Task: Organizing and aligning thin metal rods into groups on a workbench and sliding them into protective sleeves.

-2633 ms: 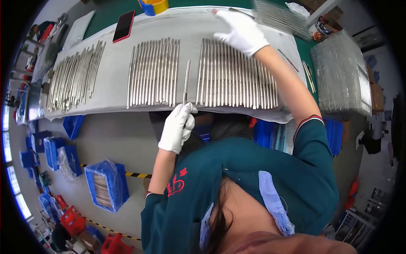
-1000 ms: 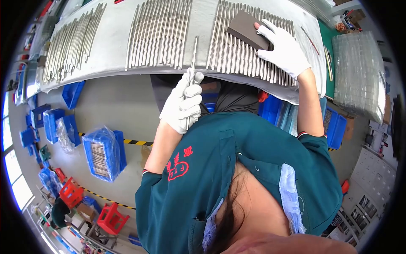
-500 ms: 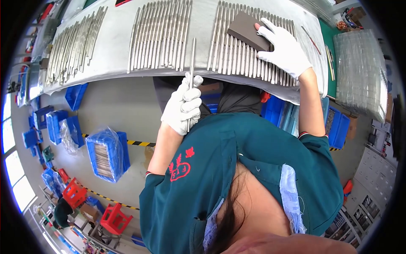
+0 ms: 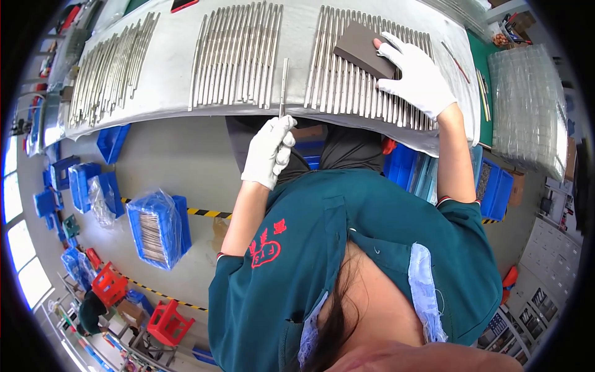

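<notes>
The white-gloved left hand is pinching the near end of a single thin silver metal rod lying between two rod rows on the grey table; keeping it pinned straight should help. Farther off, the gloved right hand is gripping a dark rectangular sanding block on the rods, barely shifted from half a second ago.
</notes>
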A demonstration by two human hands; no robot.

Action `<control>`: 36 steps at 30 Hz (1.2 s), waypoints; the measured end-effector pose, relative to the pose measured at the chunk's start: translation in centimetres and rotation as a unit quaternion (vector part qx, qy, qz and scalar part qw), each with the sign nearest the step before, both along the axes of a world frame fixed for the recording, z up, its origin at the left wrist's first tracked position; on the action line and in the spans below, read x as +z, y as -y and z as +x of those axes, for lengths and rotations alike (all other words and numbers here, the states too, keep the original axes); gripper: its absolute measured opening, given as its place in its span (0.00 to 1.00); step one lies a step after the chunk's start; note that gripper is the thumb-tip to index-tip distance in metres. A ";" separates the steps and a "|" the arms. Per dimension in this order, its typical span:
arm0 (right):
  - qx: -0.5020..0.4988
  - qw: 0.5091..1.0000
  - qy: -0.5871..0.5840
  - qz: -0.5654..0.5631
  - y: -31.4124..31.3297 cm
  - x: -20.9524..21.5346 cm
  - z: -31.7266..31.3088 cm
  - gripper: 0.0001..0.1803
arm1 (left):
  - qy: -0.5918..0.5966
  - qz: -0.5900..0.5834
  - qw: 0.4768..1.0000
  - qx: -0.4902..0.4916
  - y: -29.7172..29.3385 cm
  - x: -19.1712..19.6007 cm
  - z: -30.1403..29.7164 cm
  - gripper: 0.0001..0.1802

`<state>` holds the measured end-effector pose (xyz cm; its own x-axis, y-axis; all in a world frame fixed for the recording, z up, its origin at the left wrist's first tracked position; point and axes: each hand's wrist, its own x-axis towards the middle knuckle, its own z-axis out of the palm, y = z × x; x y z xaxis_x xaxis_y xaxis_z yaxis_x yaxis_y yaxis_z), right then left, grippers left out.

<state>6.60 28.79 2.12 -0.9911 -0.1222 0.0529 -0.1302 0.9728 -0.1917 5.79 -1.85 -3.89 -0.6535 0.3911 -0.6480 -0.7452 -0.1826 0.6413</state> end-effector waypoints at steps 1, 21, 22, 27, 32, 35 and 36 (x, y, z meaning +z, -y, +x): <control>-0.001 1.000 -0.001 0.001 0.0 0.0 0.0 0.39 | -0.035 -0.025 0.999 -0.011 0.0 -0.1 -0.1 0.12; 0.128 0.977 -0.170 -0.014 6.1 2.3 0.8 0.24 | -0.097 -0.096 0.989 -0.052 -1.4 1.2 -0.3 0.12; 0.135 0.976 -0.169 0.001 6.5 2.0 0.4 0.22 | -0.103 -0.105 0.987 -0.066 -1.5 1.1 -0.4 0.12; 0.131 0.962 -0.240 0.005 9.0 0.6 -2.0 0.24 | -0.204 -0.173 0.959 -0.092 -1.4 0.8 -0.4 0.16; 0.155 0.980 -0.121 0.034 6.5 2.3 0.6 0.21 | -0.132 -0.131 0.978 -0.094 -1.2 1.2 -0.5 0.17; 0.143 0.976 -0.167 0.018 7.2 2.0 -0.8 0.22 | -0.240 -0.157 0.951 -0.117 -1.1 0.3 -0.7 0.17; 0.142 0.976 -0.166 0.019 7.6 1.8 -1.2 0.22 | -0.240 -0.155 0.951 -0.117 -1.1 0.3 -0.8 0.17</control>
<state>5.44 21.18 3.97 -0.8457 -0.3982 0.3553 -0.4448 0.8938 -0.0570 4.99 -0.70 -3.58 -0.8217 0.4006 -0.4053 -0.3500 0.2066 0.9137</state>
